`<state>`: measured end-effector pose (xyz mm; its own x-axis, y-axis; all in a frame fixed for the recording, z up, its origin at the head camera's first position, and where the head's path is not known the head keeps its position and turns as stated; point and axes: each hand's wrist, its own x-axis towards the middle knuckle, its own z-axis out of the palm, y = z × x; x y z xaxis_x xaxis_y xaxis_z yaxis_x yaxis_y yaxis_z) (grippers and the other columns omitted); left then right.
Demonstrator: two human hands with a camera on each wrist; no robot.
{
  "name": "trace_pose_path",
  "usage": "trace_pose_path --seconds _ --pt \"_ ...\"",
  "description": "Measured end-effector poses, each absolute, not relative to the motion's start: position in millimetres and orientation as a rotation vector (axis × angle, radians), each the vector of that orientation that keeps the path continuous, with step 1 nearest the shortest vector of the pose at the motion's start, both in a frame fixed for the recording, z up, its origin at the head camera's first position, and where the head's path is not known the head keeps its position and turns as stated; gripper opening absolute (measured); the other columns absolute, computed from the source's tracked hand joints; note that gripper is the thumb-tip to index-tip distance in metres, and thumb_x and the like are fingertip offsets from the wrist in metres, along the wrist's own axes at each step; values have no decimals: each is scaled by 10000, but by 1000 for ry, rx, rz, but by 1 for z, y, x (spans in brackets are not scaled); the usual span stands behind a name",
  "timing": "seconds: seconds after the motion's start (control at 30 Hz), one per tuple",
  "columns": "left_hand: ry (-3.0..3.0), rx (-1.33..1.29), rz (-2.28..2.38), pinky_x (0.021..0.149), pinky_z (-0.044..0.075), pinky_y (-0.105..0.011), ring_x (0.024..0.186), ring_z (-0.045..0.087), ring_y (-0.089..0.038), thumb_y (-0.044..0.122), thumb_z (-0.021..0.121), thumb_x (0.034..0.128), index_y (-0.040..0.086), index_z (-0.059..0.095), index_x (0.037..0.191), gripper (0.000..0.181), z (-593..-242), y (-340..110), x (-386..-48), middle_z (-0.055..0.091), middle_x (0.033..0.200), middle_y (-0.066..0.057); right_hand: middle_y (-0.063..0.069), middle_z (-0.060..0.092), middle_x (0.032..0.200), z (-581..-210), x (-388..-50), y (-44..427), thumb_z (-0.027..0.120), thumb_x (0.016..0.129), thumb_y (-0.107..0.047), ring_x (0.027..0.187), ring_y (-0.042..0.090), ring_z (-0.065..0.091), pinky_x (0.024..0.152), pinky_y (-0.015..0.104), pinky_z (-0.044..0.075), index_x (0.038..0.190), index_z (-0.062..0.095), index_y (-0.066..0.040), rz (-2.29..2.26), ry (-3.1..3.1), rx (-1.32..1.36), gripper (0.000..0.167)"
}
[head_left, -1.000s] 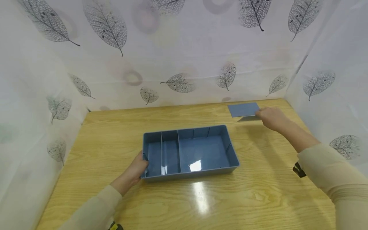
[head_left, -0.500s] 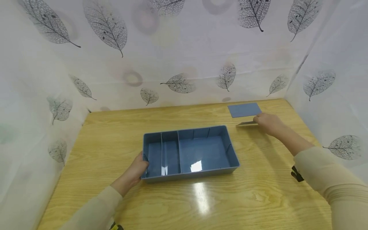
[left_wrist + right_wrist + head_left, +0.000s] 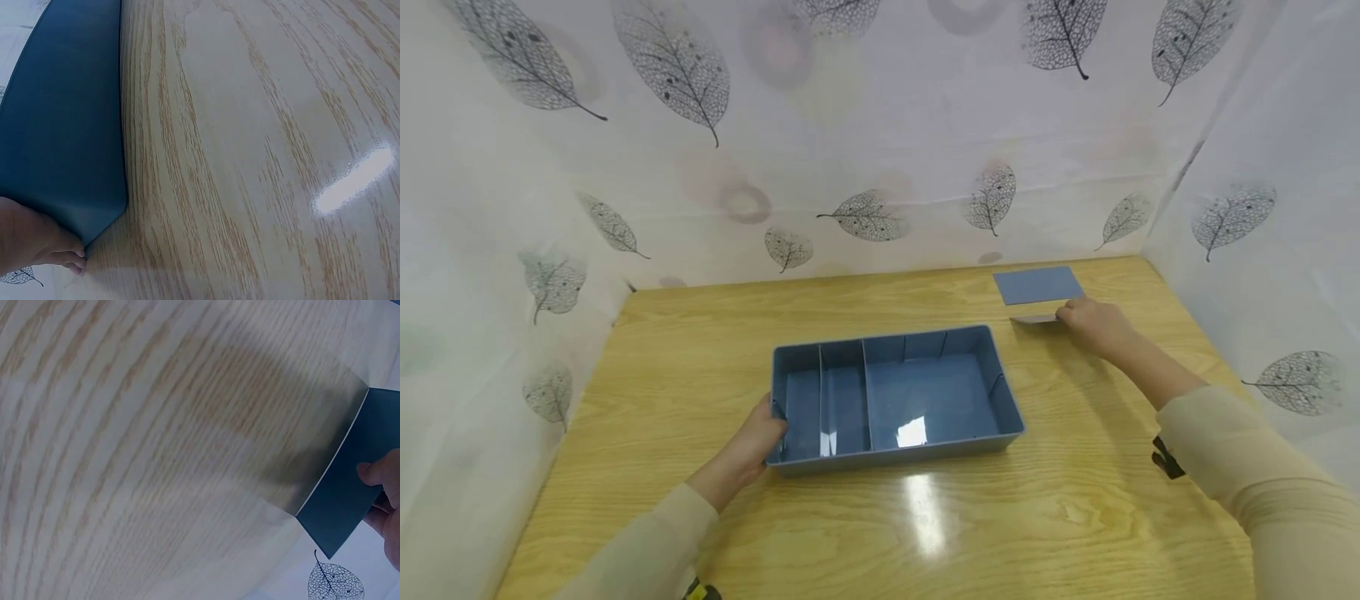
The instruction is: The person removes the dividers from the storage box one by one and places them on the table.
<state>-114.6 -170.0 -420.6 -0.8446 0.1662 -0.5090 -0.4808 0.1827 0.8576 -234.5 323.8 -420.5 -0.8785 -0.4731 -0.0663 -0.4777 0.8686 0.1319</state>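
A blue-grey plastic storage box (image 3: pixel 895 460) sits on the table, split into several compartments by upright dividers (image 3: pixel 868 408) in its left half. My left hand (image 3: pixel 754 440) grips its left end wall, thumb over the rim; the left wrist view shows fingers against the box's outer side (image 3: pixel 62 112). At the back right, my right hand (image 3: pixel 1097 327) pinches a thin blue-grey divider panel (image 3: pixel 340 481) by one edge, seen almost edge-on in the head view. Behind it a second, similar panel (image 3: pixel 1037 286) lies flat on the table. The box's right compartment holds no loose things.
The wood-grain table (image 3: pixel 842 533) reaches back to a white curtain (image 3: pixel 910 125) with a leaf print, which also hangs at both sides. A bright light reflection lies in front of the box. A dark strap piece (image 3: pixel 1167 458) shows at the right sleeve.
My right hand has come slightly nearer and lower with the divider panel, away from the flat one, which now shows more fully. The box and my left hand have stayed in place.
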Motion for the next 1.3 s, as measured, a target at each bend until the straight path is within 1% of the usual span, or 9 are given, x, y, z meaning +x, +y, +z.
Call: trace_pose_path --seconds 0.13,0.3,0.47,0.53,0.7,0.9,1.07,1.2,1.3 --pt "1975 -294 1708 1111 241 -519 1391 124 -451 -180 268 762 -106 -16 1462 760 -420 -170 -115 95 1518 -316 224 640 980 -424 -235 323 543 858 88 876 388 608 615 470 544 1017 637 46 246 2994 -753 189" --pt "1976 -304 1708 1111 243 -517 1392 123 -448 -179 271 759 -102 -8 1465 763 -420 -170 -115 98 1521 -310 232 644 965 -431 -235 323 525 857 89 855 404 617 666 493 541 1005 618 60 221 2997 -751 177" --pt "1978 -303 1698 1119 221 -519 1395 101 -459 -177 271 764 -113 -11 1459 752 -420 -170 -116 92 1518 -317 262 638 1052 -438 -234 325 500 874 68 896 443 620 732 516 532 1067 599 96 207 2987 -756 219" --pt "1978 -304 1697 1122 210 -519 1397 91 -458 -178 269 766 -111 -14 1460 752 -421 -170 -117 86 1520 -315 284 621 1103 -439 -232 324 497 886 57 926 452 616 770 515 525 1124 585 120 212 2977 -766 261" --pt "1978 -305 1702 1124 202 -519 1399 83 -458 -177 269 769 -108 -22 1461 754 -423 -171 -116 78 1523 -313 320 586 1154 -439 -229 322 487 897 47 961 470 601 801 524 513 1163 560 142 198 2955 -768 292" --pt "1981 -317 1689 1127 186 -523 1400 72 -459 -172 268 776 -103 -24 1463 749 -425 -171 -116 69 1526 -308 343 566 1163 -438 -229 322 463 905 51 1002 484 580 860 525 487 1175 537 166 138 2906 -778 303" --pt "1972 -316 1706 1115 232 -519 1398 94 -453 -177 269 770 -100 -34 1463 760 -424 -170 -115 75 1524 -309 363 538 1198 -435 -231 322 444 905 49 1074 505 536 917 543 449 1190 524 183 78 2834 -741 325" --pt "1970 -309 1713 1110 245 -516 1396 110 -449 -173 264 773 -103 -34 1462 753 -424 -170 -115 82 1522 -312 351 567 1163 -435 -234 322 452 888 51 1059 501 548 909 543 453 1155 556 168 80 2819 -729 309" --pt "1972 -303 1720 1108 249 -519 1387 137 -452 -172 263 772 -114 -25 1457 746 -425 -169 -115 99 1514 -320 329 608 1083 -436 -236 322 457 874 54 1000 489 578 866 534 477 1089 587 153 66 2822 -728 270"
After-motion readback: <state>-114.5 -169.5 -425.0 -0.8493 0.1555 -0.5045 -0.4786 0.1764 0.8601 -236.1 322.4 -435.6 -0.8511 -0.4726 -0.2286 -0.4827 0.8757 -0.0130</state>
